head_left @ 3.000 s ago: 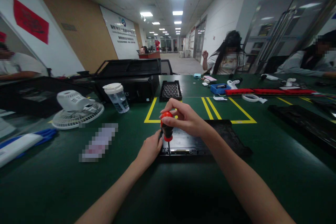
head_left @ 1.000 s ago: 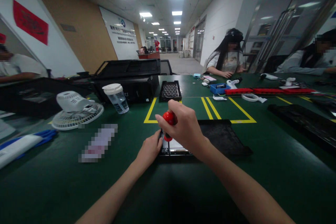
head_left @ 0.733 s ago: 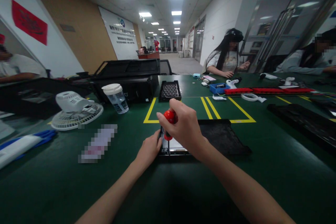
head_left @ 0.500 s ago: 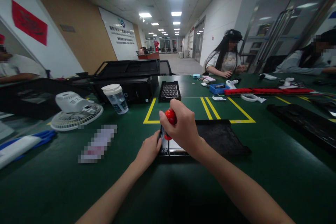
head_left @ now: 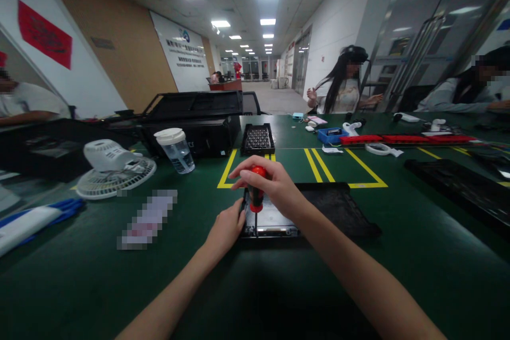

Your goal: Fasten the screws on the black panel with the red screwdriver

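The right hand (head_left: 279, 187) is closed over the red cap of a screwdriver (head_left: 256, 201), fingers wrapped around the top of the handle. The tool stands nearly upright, its thin shaft running down to the near left corner of a flat black casing (head_left: 338, 211) that lies on the green worktop (head_left: 79, 276). By the look of it, a screw at that corner is being driven or loosened.

The left hand (head_left: 225, 227) rests against the casing's left edge, just beside the shaft. Its fingertips are hidden, so I cannot tell whether it pinches the shaft or only braces the casing. The casing sits directly in front of the person, between both forearms, with its near edge facing them.

Any further turn calls for steady downward pressure along the shaft and a firm brace on the casing, so that the tip does not slip off.

Beyond the casing lie yellow tape lines (head_left: 319, 166) and 1 small black parts tray (head_left: 258, 138). To the left stand 1 lidded plastic cup (head_left: 177, 150) and 1 white desk fan (head_left: 113, 167).
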Available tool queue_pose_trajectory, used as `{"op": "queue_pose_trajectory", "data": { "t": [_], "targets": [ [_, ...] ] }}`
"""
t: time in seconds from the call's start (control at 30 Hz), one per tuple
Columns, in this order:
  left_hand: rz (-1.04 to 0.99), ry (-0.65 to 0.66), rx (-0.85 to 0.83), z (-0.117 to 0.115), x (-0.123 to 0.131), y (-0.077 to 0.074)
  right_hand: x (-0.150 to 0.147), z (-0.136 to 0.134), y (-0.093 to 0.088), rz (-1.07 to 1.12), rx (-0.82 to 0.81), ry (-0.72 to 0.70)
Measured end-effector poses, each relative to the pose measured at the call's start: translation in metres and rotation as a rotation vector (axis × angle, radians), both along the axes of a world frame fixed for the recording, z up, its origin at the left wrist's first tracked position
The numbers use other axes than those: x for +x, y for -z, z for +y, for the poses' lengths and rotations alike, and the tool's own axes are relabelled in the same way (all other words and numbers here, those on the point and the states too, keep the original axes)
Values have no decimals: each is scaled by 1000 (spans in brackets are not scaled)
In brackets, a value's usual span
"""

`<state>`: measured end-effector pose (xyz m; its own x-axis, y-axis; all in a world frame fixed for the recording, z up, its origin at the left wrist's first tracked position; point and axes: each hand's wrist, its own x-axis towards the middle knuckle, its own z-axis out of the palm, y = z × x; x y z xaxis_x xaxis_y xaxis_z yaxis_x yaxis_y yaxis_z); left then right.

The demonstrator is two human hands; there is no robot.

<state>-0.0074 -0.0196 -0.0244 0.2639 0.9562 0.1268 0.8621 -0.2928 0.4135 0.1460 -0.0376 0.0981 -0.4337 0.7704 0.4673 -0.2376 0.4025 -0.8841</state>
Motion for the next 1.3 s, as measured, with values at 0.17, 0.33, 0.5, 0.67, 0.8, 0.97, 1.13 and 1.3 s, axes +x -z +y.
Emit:
{"op": "queue_pose_trajectory", "data": {
  "t": [0.17, 0.33, 0.5, 0.67, 0.8, 0.97, 1.13, 1.3],
  "targets": [
    [40, -20, -14, 1, 1, 0, 1, 5, 7, 108, -98, -200],
    [66, -24, -6, 3, 0, 3, 1, 6, 7, 181, -188, -375],
    [42, -11, 6, 3, -1, 6, 3, 10, 7, 209, -204, -508],
    [47, -2, 18, 4, -2, 7, 8, 16, 11, 161, -184, -527],
    [52, -10, 20, 3, -1, 6, 12, 19, 13, 133, -174, -526],
    [13, -2, 10, 2, 0, 3, 19, 23, 11, 126, -121, -525],
    [-5, 9, 19, 2, -1, 4, 28, 22, 4, 57, -65, -530],
    [-25, 5, 13, 2, -1, 4, 32, 19, -2, -5, -13, -475]
  ]
}}
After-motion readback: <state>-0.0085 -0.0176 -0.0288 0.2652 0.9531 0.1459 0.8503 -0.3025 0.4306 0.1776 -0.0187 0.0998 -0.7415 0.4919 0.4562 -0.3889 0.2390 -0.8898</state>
